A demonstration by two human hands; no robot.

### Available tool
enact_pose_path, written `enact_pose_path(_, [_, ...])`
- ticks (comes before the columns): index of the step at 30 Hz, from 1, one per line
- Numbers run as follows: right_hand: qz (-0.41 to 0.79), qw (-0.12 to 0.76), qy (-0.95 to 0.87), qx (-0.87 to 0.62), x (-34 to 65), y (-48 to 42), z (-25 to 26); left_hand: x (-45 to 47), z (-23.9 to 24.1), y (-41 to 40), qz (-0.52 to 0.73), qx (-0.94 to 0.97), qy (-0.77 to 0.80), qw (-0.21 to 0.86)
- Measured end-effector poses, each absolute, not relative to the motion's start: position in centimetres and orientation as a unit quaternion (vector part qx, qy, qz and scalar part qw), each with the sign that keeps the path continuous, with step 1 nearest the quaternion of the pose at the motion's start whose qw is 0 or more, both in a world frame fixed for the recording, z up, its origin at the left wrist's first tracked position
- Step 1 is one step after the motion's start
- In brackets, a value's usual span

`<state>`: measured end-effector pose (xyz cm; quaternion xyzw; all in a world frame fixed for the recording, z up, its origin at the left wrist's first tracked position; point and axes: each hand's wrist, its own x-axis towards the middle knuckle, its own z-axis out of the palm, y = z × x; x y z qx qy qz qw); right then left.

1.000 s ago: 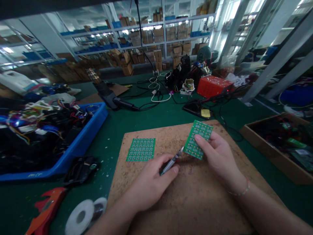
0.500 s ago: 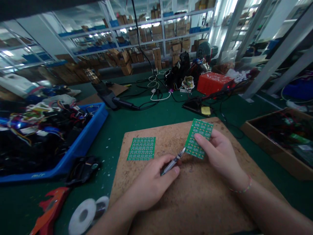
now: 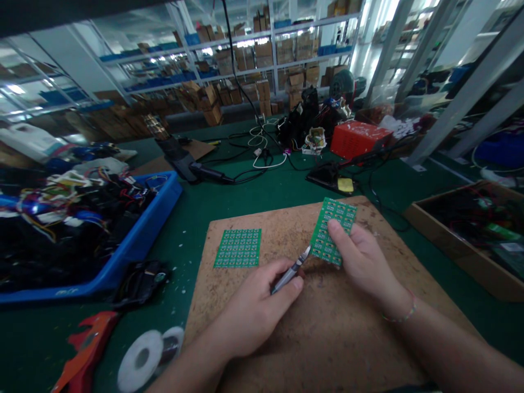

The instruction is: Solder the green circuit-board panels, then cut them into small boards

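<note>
My left hand [image 3: 262, 305] is closed round a slim grey knife-like tool [image 3: 289, 276] with a pale pointed tip. That tip lies at the lower left edge of a green circuit board panel [image 3: 322, 232]; whether it touches cannot be made out. Gripping the panel by its right side, my right hand [image 3: 364, 256] keeps its thumb on the top face, and its other fingers are mostly hidden behind. The panel is tilted above the brown work board [image 3: 327, 327]. Left of it, a second circuit board panel [image 3: 238, 248] lies flat on the work board.
A blue bin [image 3: 158, 224] of wired parts stands left, with an orange-red tool [image 3: 88, 346] and a solder spool [image 3: 141, 357] in front. Behind are a heat gun [image 3: 180, 161], a soldering iron stand [image 3: 327, 176] and a red box [image 3: 360, 139]. A carton [image 3: 462, 251] sits right.
My right thumb has shifted slightly on the panel, and the tool has moved a touch to the right with my left hand. Both grips are kept.
</note>
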<state>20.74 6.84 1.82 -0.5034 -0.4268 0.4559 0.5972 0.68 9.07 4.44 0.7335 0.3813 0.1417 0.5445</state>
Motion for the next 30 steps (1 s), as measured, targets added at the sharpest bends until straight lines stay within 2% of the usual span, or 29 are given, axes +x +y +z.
enact_pose_path(5, [0.512,0.606,-0.393,-0.466,20.6,6.9,1.6,0.6,3.8,8.9,0.124,0.616,0.327,0.706])
enact_pose_path(10, [0.543,0.602,-0.37,-0.454,20.3,7.0,1.4,0.7,3.5,9.0,0.12,0.522,0.278,0.798])
enact_pose_path(14, [0.54,0.591,-0.37,-0.472,20.1,6.9,1.4,0.8,3.5,9.1,0.112,0.496,0.264,0.819])
enact_pose_path(19, [0.508,0.583,-0.372,-0.513,20.4,7.2,1.2,0.8,3.4,9.4,0.142,0.536,0.292,0.779])
enact_pose_path(21, [0.481,0.583,-0.37,-0.541,20.8,7.5,1.0,0.6,3.6,9.7,0.171,0.598,0.341,0.705])
enact_pose_path(24, [0.435,0.58,-0.37,-0.581,21.4,7.9,0.8,0.2,4.5,10.8,0.198,0.741,0.443,0.464])
enact_pose_path(27, [0.409,0.573,-0.375,-0.603,21.7,8.0,0.8,-0.2,5.6,12.4,0.159,0.801,0.54,0.206])
enact_pose_path(30, [0.409,0.566,-0.384,-0.604,21.6,7.9,1.0,-0.3,6.4,14.0,0.091,0.781,0.616,0.05])
